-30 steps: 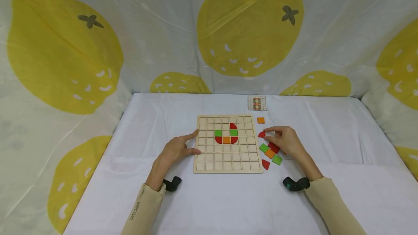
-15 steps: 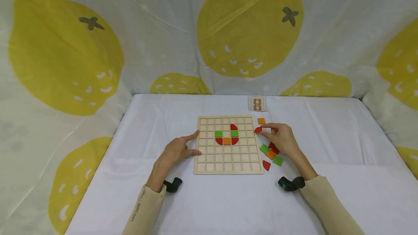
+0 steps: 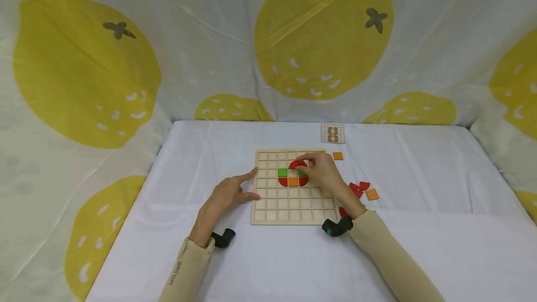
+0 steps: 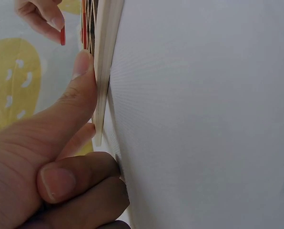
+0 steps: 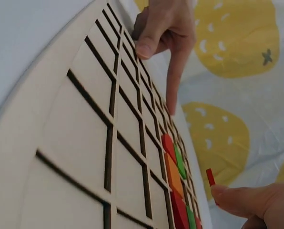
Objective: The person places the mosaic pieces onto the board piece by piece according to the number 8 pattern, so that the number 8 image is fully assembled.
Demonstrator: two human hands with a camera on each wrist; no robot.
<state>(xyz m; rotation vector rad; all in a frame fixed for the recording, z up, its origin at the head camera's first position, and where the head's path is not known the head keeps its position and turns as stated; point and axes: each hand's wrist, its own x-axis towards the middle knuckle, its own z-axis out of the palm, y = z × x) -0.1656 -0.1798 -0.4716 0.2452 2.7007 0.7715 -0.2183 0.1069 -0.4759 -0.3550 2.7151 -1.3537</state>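
Observation:
A wooden grid board [image 3: 293,216] lies on the white-covered table. My left hand [image 3: 226,193] rests at its left edge, thumb and index finger touching the rim; the left wrist view shows the other fingers folded under. Above the board, my right hand [image 3: 323,169] pinches a red quarter-circle tile [image 5: 210,177] between thumb and finger. In the right wrist view this tile is held off the grid. Set in the squares are a green tile [image 3: 283,172], an orange tile [image 3: 292,181] and red quarter-circles [image 3: 283,181]. The right hand partly covers another green tile [image 3: 302,173].
Behind the board lies a small card [image 3: 333,133] printed with a coloured grid pattern. An orange tile [image 3: 338,156] sits right of the board. Loose red tiles [image 3: 364,185] and an orange one [image 3: 372,194] lie near the right forearm, which hides some pieces.
My right hand has carried the red quarter-circle tile left from the loose pieces to above the board's upper middle. The left hand has stayed at the board's edge.

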